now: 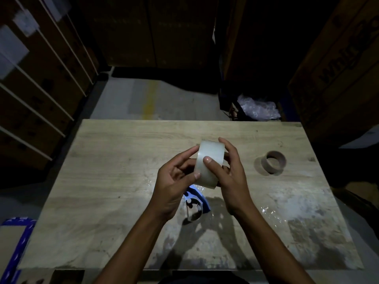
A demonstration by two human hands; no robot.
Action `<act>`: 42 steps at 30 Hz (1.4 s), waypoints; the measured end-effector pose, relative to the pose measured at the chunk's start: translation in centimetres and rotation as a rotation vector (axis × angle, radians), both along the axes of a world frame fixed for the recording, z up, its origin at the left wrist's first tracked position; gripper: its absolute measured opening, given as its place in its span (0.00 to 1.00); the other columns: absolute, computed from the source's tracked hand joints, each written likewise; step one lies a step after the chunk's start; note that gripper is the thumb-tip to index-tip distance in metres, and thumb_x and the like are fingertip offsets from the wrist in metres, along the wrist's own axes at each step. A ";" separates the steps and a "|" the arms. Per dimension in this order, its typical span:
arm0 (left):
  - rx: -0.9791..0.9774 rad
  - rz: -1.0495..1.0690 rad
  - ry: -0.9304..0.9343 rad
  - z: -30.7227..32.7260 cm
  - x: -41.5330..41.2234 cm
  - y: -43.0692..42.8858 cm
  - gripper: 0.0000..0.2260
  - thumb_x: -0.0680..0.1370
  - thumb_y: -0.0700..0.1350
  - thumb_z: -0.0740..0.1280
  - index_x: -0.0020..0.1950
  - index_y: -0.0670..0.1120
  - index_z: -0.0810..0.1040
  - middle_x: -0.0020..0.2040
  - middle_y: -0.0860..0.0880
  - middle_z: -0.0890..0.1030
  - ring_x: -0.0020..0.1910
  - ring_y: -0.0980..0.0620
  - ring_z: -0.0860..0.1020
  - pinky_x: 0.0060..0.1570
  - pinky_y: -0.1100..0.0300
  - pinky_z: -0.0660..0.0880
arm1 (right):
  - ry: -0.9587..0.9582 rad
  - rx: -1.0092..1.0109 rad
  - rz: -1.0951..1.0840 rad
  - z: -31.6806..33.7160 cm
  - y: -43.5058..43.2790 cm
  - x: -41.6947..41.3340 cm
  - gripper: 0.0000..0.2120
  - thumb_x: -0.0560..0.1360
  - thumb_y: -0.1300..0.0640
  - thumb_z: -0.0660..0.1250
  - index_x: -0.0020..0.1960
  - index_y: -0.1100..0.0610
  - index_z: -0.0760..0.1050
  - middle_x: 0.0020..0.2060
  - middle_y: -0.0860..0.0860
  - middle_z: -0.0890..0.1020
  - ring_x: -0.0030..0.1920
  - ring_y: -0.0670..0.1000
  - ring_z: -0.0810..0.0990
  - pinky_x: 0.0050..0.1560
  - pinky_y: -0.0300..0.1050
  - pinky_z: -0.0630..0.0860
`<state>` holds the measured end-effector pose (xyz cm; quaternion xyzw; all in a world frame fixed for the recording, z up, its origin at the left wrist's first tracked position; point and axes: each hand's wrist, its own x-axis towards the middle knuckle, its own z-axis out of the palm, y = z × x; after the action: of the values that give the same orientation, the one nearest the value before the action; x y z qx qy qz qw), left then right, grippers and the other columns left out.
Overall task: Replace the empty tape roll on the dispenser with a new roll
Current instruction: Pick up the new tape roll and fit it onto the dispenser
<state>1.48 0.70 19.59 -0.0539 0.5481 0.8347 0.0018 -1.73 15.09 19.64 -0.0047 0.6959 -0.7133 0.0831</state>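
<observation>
A full roll of clear tape (208, 163), milky white, is pinched between both hands above a wooden table (114, 160): left hand (174, 181) and right hand (231, 173) press its sides. Its curved face points toward the camera, axis running left-right. The blue dispenser (196, 201) below is mostly hidden. An empty cardboard core (273, 161) lies to the right.

Only empty core (273, 162) blocks bare table (114, 160).
</observation>
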 end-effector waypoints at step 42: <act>0.128 0.146 -0.047 -0.4 -1.2 0.9 0.17 0.81 0.44 0.58 0.67 0.49 0.79 0.69 0.46 0.79 0.68 0.46 0.77 0.63 0.51 0.75 | 0.163 0.007 -0.170 -0.5 -2.3 1.1 0.34 0.67 0.42 0.69 0.72 0.47 0.69 0.67 0.47 0.74 0.63 0.49 0.77 0.57 0.51 0.79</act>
<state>0.30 1.64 19.22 -0.1130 0.4882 0.8643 -0.0426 -0.64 12.75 19.16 -0.0034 0.7007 -0.7126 -0.0346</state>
